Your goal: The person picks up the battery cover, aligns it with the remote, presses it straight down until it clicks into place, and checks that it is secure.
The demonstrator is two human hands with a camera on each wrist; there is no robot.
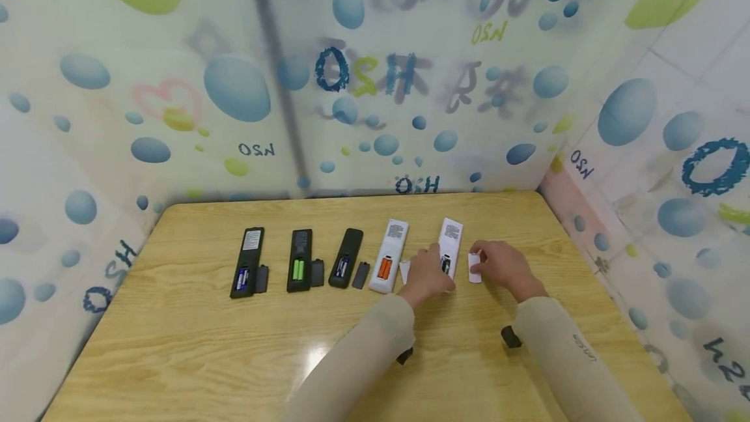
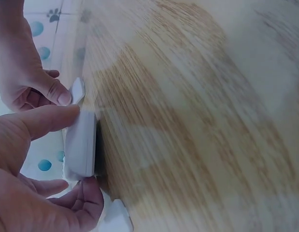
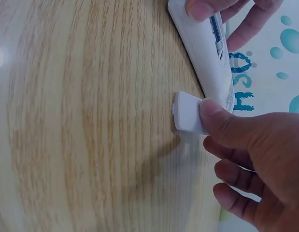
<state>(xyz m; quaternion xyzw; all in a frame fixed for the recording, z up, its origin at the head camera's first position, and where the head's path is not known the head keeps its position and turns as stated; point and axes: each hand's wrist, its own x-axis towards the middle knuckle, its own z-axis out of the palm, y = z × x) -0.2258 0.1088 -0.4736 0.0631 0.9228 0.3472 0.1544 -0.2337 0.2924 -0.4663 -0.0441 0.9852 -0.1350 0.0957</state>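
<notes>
At the right end of a row of remotes, a white remote control (image 1: 451, 232) lies back side up with its battery compartment open. My left hand (image 1: 426, 273) grips this remote by its sides, thumb and fingers on opposite edges, as the left wrist view shows. A battery seems to sit in the compartment, partly hidden by the hand. Just right of the remote, my right hand (image 1: 506, 267) pinches a small white battery cover (image 3: 189, 112) between thumb and forefinger. The cover is apart from the compartment, and its small tab shows in the right wrist view.
Left of my hands lies another white remote (image 1: 394, 243) with orange batteries, its white cover (image 1: 405, 270) partly behind my left hand. Farther left are black remotes (image 1: 300, 249) with batteries exposed and covers beside them. Patterned walls border the wooden table (image 1: 176, 344).
</notes>
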